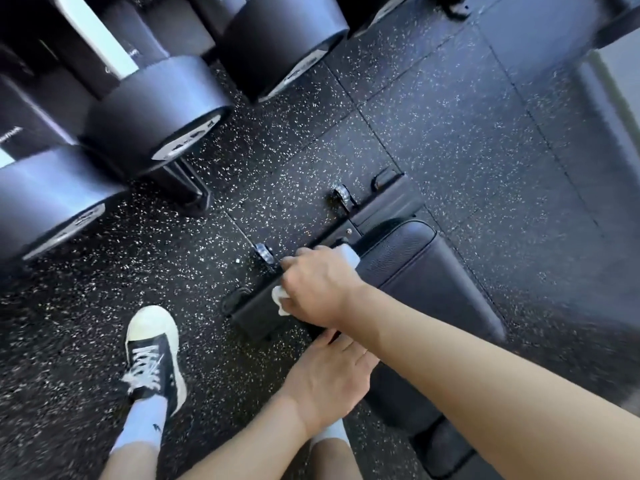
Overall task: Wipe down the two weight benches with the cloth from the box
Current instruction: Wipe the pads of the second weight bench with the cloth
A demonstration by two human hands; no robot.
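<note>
With the right hand (318, 285) bunched around the white cloth (282, 299) at the weight bench (426, 268) end above its steel base frame (256, 306), and the left hand (329, 379) flat against the pad's side, the cloth could snag on the 2 wheels (265, 252).

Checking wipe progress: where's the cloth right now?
Head view, centre: the cloth is bunched in the right hand, pressed on the bench end by its frame, above the left hand.
</note>
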